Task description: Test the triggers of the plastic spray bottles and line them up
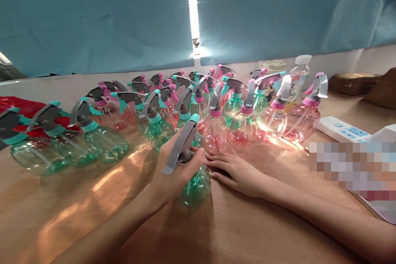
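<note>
My left hand (163,175) is closed round the neck of a green spray bottle (195,192), its grey and turquoise trigger head showing above my fingers. The bottle stands about upright on the brown tabletop (253,231). My right hand (236,172) lies low beside it, fingers stretched toward the bottle's right side and holding nothing. Just behind those fingertips is a pink spray bottle (215,132) with a grey head. Close behind my left hand stands another green spray bottle (159,132).
Several more green and pink spray bottles crowd the back, with a green one (107,144) in the left group. Farther right are a clear bottle (298,78), a white power strip (343,128) and a brown box (354,83). Red plastic (26,107) lies far left.
</note>
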`<control>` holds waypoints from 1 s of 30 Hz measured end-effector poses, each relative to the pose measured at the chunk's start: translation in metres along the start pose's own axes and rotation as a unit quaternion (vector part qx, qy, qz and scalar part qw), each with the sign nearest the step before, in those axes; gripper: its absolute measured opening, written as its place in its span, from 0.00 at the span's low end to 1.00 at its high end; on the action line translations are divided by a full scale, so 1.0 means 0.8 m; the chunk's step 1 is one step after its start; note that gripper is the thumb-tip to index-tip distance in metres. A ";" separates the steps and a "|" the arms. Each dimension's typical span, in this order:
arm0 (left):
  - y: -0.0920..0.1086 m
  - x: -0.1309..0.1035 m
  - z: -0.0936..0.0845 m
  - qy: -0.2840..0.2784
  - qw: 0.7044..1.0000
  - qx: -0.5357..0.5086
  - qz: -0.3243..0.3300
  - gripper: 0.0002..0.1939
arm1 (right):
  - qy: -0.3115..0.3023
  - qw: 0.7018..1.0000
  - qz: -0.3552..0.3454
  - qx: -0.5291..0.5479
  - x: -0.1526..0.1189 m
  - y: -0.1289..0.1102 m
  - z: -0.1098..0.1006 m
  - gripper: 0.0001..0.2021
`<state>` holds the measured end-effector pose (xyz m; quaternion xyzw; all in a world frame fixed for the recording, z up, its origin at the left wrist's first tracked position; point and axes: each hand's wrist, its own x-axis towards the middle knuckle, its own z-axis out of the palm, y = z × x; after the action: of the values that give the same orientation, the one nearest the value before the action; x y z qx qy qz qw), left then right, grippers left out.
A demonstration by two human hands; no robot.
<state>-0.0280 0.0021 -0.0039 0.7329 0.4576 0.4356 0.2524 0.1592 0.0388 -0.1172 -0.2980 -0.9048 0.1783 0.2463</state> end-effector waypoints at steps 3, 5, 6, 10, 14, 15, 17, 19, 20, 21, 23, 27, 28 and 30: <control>0.002 -0.001 -0.001 -0.013 1.000 -0.014 -0.007 0.20 | 0.000 1.000 -0.001 0.003 0.000 -0.001 0.000 0.19; 0.004 -0.001 -0.001 -0.017 1.000 -0.023 -0.007 0.20 | 0.001 1.000 0.002 0.005 0.000 -0.001 -0.001 0.19; 0.004 -0.001 -0.002 -0.018 1.000 -0.023 -0.008 0.20 | 0.001 1.000 0.003 0.006 -0.001 -0.001 -0.001 0.18; 0.001 -0.001 -0.002 -0.020 1.000 -0.019 -0.015 0.19 | 0.004 1.000 0.000 0.008 0.000 -0.002 -0.001 0.19; -0.004 -0.002 -0.001 -0.013 1.000 -0.016 -0.009 0.17 | 0.005 1.000 -0.004 0.007 0.000 -0.003 -0.002 0.19; -0.005 -0.002 -0.001 -0.011 1.000 -0.016 -0.009 0.17 | 0.005 1.000 -0.005 0.008 0.001 -0.003 -0.002 0.18; -0.006 -0.002 0.000 -0.011 1.000 -0.014 -0.010 0.16 | 0.005 1.000 -0.005 0.010 0.001 -0.003 -0.002 0.18; -0.006 -0.003 0.000 -0.013 1.000 -0.009 -0.007 0.17 | 0.003 1.000 -0.002 0.010 0.000 -0.003 -0.002 0.19; -0.006 -0.003 -0.001 -0.014 1.000 -0.007 -0.004 0.17 | 0.003 1.000 -0.002 0.010 0.000 -0.002 -0.002 0.19; -0.005 -0.003 -0.001 -0.014 1.000 -0.007 -0.001 0.18 | 0.002 1.000 -0.002 0.010 0.000 -0.002 -0.002 0.19; -0.002 -0.003 -0.001 -0.017 1.000 -0.005 0.000 0.19 | 0.001 1.000 -0.002 0.012 0.000 -0.003 -0.002 0.19; 0.003 -0.003 0.000 -0.023 1.000 0.006 -0.002 0.20 | -0.002 1.000 0.000 0.011 0.001 -0.003 -0.003 0.19; 0.003 -0.003 0.000 -0.023 1.000 0.008 -0.002 0.20 | -0.002 1.000 0.000 0.010 0.001 -0.003 -0.003 0.19; 0.004 -0.003 0.000 -0.018 1.000 0.011 0.002 0.21 | 0.001 1.000 -0.001 0.012 0.001 -0.003 -0.003 0.18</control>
<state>-0.0268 -0.0014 -0.0028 0.7443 0.4566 0.4172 0.2518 0.1587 0.0378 -0.1138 -0.2946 -0.9027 0.1881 0.2509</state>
